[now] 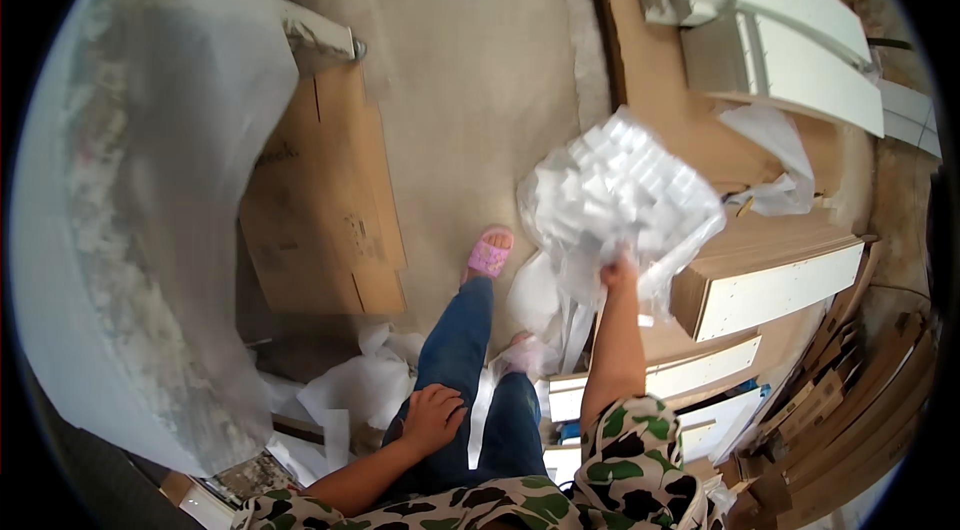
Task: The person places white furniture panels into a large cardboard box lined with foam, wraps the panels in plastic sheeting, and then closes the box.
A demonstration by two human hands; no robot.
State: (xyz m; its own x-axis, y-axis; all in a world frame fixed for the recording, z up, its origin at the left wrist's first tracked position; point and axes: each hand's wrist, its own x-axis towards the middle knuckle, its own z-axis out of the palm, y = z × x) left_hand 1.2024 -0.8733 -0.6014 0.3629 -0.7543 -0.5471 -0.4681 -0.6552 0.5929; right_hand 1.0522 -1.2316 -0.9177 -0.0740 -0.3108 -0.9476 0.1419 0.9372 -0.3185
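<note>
I see the right hand [618,270], blurred, apparently clutching bunched film on a clear plastic bag of small white blocks [630,180], near a brown cardboard sheet [655,80]. The left hand [434,418] rests slack on blue jeans [458,355]. I judge the bag light, slippery, best held by gathered film.

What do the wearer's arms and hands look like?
Left hand and right hand: bare, no gloves. Right sleeve and left sleeve: camouflage print, green and black patches on pale cream, forearms uncovered. Right hand blurred; finer detail unclear.
</note>
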